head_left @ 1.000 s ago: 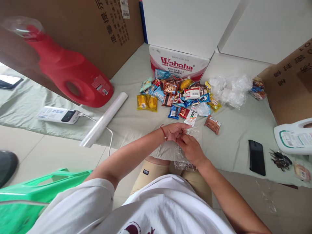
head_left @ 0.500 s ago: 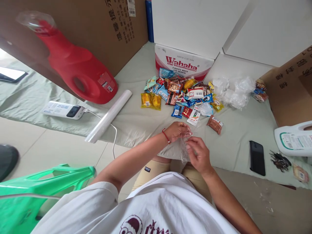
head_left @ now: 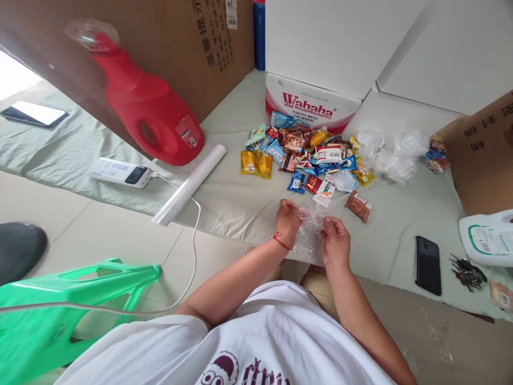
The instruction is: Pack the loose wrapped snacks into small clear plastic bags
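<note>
Between my two hands a clear plastic bag [head_left: 309,235] is spread, its upper edge pinched at both sides and its body hanging down at the table's front edge. My left hand [head_left: 288,218], with a red string at the wrist, is closed on the bag's left side. My right hand [head_left: 335,238] pinches the right side. Just beyond the hands lies a pile of wrapped snacks [head_left: 294,143]. Nearest to my fingers are a white snack packet [head_left: 324,191] and, to the right, a brown snack packet [head_left: 359,206].
Left are a roll of clear plastic [head_left: 190,184], a power bank [head_left: 120,172] with a cable, and a red jug [head_left: 154,109]. Bunched clear bags [head_left: 395,155] lie right of the pile. A black phone [head_left: 428,265], keys [head_left: 468,272] and a white bottle [head_left: 489,238] are at right.
My hands have moved apart, and the crumpled bag between them is now stretched wider. The whole view has shifted slightly, so everything appears further right.
</note>
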Available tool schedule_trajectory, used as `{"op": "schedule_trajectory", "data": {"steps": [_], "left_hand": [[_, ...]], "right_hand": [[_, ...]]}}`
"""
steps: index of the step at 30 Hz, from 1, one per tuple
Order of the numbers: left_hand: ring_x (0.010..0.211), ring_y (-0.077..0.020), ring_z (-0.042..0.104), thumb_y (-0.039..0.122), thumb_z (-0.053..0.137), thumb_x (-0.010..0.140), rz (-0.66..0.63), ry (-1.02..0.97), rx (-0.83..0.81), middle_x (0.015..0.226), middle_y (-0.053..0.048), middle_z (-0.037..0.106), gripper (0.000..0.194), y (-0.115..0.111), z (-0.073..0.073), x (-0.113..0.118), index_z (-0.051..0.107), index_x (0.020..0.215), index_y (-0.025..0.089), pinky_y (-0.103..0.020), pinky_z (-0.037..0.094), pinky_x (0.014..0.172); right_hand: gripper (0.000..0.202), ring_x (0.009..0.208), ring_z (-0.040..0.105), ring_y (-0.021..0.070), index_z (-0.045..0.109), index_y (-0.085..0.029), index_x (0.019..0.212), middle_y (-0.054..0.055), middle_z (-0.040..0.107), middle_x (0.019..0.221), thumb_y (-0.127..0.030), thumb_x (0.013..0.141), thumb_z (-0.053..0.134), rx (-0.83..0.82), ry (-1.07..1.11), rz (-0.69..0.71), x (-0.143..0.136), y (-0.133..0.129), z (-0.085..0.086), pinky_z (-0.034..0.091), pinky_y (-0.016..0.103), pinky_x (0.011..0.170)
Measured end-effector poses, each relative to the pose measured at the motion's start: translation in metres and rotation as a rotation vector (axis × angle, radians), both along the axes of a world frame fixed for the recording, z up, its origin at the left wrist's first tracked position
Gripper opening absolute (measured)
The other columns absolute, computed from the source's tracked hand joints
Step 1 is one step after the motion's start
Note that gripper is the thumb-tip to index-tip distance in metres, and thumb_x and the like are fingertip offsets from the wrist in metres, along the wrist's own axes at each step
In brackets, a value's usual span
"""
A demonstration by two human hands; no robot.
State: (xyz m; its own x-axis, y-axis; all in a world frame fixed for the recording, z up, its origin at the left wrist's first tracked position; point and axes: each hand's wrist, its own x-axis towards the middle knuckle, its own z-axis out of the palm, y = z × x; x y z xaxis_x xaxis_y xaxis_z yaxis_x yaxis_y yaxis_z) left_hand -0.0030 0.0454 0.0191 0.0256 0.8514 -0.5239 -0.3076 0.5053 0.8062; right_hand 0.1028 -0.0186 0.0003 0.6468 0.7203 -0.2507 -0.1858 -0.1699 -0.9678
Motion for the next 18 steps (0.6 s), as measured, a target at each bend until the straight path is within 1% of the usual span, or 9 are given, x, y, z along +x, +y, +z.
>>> {"op": "schedule_trajectory", "data": {"steps": [2,4,6,8,9,11,14,16,18], "left_hand": [[0.052,-0.0082,0.059,0.019,0.044,0.095,0.042,0.099,0.026,0.075,0.006,0.053,0.007,0.009,-0.007,-0.008,0.04,0.096,0.024,-0.019,0.041,0.049],[0.047,-0.0085,0.052,0.019,0.042,0.097,0.04,0.253,0.121,0.069,0.007,0.047,0.007,0.015,-0.013,-0.018,0.039,0.093,0.024,-0.02,0.037,0.049],[0.05,-0.0107,0.048,0.019,0.042,0.098,-0.013,0.435,0.291,0.066,0.007,0.046,0.008,0.019,-0.016,-0.03,0.041,0.091,0.024,-0.023,0.036,0.053],[0.055,-0.0135,0.047,0.02,0.043,0.098,-0.111,0.587,0.462,0.064,0.006,0.046,0.007,0.021,-0.015,-0.043,0.044,0.092,0.024,-0.025,0.035,0.057],[0.056,-0.0144,0.047,0.021,0.044,0.098,-0.165,0.632,0.527,0.064,0.005,0.047,0.006,0.022,-0.013,-0.049,0.045,0.093,0.024,-0.026,0.034,0.059],[0.057,-0.0153,0.047,0.024,0.043,0.099,-0.257,0.652,0.606,0.065,0.005,0.049,0.006,0.024,-0.008,-0.06,0.046,0.094,0.024,-0.027,0.033,0.06],[0.055,-0.0148,0.045,0.029,0.041,0.1,-0.347,0.605,0.652,0.066,0.005,0.048,0.008,0.028,-0.003,-0.072,0.045,0.096,0.024,-0.027,0.033,0.06],[0.053,-0.0145,0.043,0.032,0.041,0.1,-0.367,0.593,0.655,0.064,0.006,0.045,0.009,0.032,-0.003,-0.08,0.045,0.098,0.025,-0.026,0.033,0.059],[0.052,-0.0146,0.042,0.034,0.041,0.1,-0.343,0.616,0.647,0.063,0.007,0.043,0.009,0.037,-0.005,-0.086,0.044,0.099,0.025,-0.026,0.032,0.058]], "right_hand": [[0.042,0.074,0.057,0.0121,0.068,-0.021,0.092,-0.001,0.067,0.087,-0.051,0.066,0.082,0.033,0.111,-0.021,-0.005,-0.005,0.004,0.049,0.025,0.069],[0.043,0.072,0.057,0.0111,0.069,-0.022,0.093,-0.002,0.066,0.084,-0.05,0.065,0.086,0.038,0.198,-0.013,-0.008,-0.011,0.009,0.051,0.026,0.07],[0.044,0.068,0.056,0.0101,0.071,-0.022,0.093,-0.003,0.062,0.077,-0.049,0.063,0.089,0.024,0.242,0.01,-0.006,-0.015,0.013,0.052,0.025,0.069],[0.044,0.065,0.053,0.0092,0.072,-0.022,0.092,-0.004,0.059,0.071,-0.048,0.062,0.09,0.007,0.251,0.052,0.001,-0.019,0.017,0.051,0.024,0.065],[0.044,0.064,0.052,0.0091,0.073,-0.021,0.091,-0.004,0.058,0.07,-0.048,0.062,0.091,-0.007,0.249,0.081,0.006,-0.02,0.019,0.051,0.024,0.064],[0.043,0.063,0.051,0.0092,0.075,-0.021,0.09,-0.003,0.058,0.069,-0.049,0.062,0.091,-0.042,0.24,0.144,0.019,-0.022,0.023,0.05,0.023,0.062],[0.043,0.064,0.05,0.0093,0.076,-0.02,0.089,-0.003,0.057,0.068,-0.049,0.061,0.093,-0.094,0.221,0.219,0.042,-0.023,0.028,0.05,0.022,0.061],[0.044,0.064,0.05,0.0093,0.077,-0.02,0.088,-0.003,0.057,0.068,-0.05,0.061,0.093,-0.12,0.204,0.249,0.055,-0.023,0.03,0.05,0.022,0.061],[0.044,0.064,0.05,0.0095,0.076,-0.021,0.087,-0.003,0.057,0.068,-0.051,0.061,0.093,-0.141,0.188,0.273,0.067,-0.023,0.031,0.05,0.022,0.06]]}}
